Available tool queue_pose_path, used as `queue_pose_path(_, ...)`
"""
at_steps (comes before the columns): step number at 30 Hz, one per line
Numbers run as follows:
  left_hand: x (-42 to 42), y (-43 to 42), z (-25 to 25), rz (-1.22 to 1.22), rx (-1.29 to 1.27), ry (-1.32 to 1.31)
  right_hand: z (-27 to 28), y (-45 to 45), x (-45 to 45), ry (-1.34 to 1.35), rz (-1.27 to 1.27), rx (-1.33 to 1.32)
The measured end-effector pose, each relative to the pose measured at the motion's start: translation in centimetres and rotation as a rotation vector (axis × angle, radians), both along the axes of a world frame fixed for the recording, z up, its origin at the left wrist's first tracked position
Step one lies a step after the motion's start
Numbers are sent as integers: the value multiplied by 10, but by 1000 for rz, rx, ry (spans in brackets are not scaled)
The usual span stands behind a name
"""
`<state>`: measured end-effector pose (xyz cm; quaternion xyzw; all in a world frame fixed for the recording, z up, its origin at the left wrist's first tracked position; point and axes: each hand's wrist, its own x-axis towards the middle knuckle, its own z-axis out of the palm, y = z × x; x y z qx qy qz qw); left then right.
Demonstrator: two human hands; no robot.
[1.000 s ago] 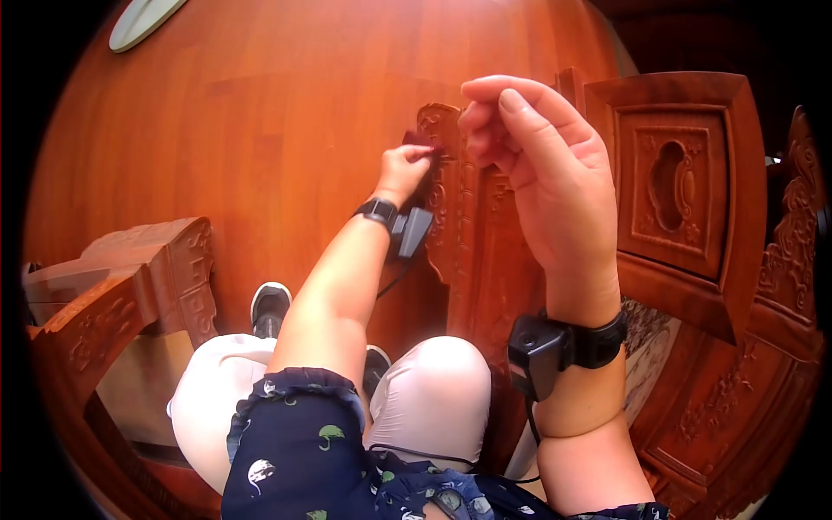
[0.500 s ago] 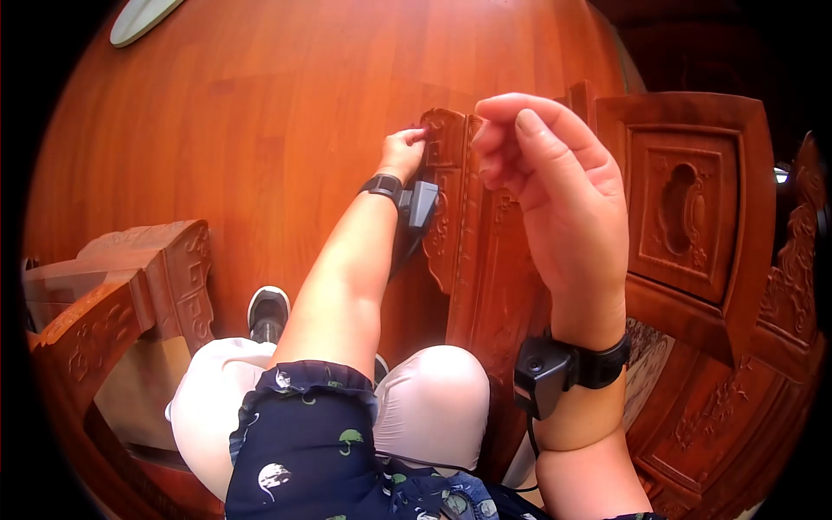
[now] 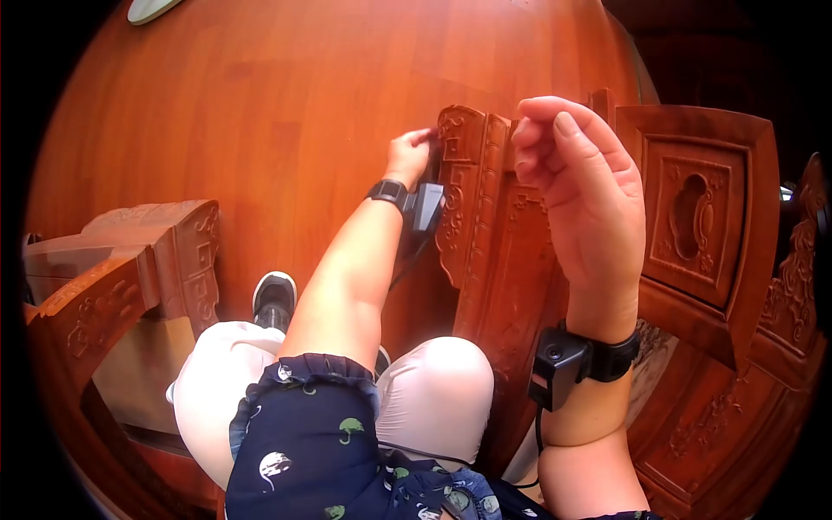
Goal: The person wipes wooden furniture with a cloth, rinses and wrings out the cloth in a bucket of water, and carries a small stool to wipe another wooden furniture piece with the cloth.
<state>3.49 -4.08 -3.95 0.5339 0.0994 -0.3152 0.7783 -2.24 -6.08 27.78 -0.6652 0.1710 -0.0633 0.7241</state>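
My left hand (image 3: 407,157) is at the scrolled upper end of a carved wooden panel (image 3: 462,143), its fingertips at or very near the wood. Its fingers are partly hidden and slightly blurred, so I cannot tell whether it grips anything. Raised above the carved furniture, my right hand (image 3: 598,191) is loosely curled, the thumb apart from the bent fingers. Nothing shows in it, and it does not appear to touch the wood. Each wrist carries a black strap with a small device, the right device (image 3: 555,364) trailing a cable.
Another carved wooden piece (image 3: 186,251) stands at the left. A framed wooden panel with a carved recess (image 3: 692,212) is at the right. Below lies the reddish wooden floor (image 3: 260,130), with a shoe (image 3: 274,299) on it. A pale rounded object (image 3: 152,9) shows at the top left.
The view has shifted slightly, so the furniture and my right hand appear a little further right. My left hand stays by the panel's end, now more blurred. My right hand keeps its curled pose.
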Motion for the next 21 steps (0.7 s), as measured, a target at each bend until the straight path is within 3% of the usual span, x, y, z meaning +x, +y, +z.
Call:
queue_pose_path(2, 9, -2, 28, 14, -71, 78, 0, 0, 1, -4, 5, 8)
queue_pose_path(4, 3, -8, 20, -89, 206, -398, 0, -1, 1, -12, 19, 5)
queue_pose_path(7, -13, -14, 0, 2, 207, -589, 1, 1, 2, 0, 11, 19)
queue_pose_path(9, -24, 0, 16, -41, 316, -686, 1, 0, 1, 10, 23, 15)
queue_pose_path(10, -27, 2, 18, -52, 318, -679, 1, 0, 1, 19, 39, 9)
queue_pose_path(12, -22, 7, 17, -84, 177, -425, 2, -1, 1, 18, 47, 6)
queue_pose_path(14, -14, 8, 28, 24, -142, 129, 1, -2, 1, 26, 46, 2)
queue_pose_path(16, -15, 6, 34, 67, -143, 129, 0, -2, 0, 22, 40, 3)
queue_pose_path(19, -15, -8, 16, 7, 61, -355, 0, -2, 1, 16, 59, 12)
queue_pose_path(21, -17, -11, 6, -37, 123, -318, 1, 2, 0, 40, 47, -4)
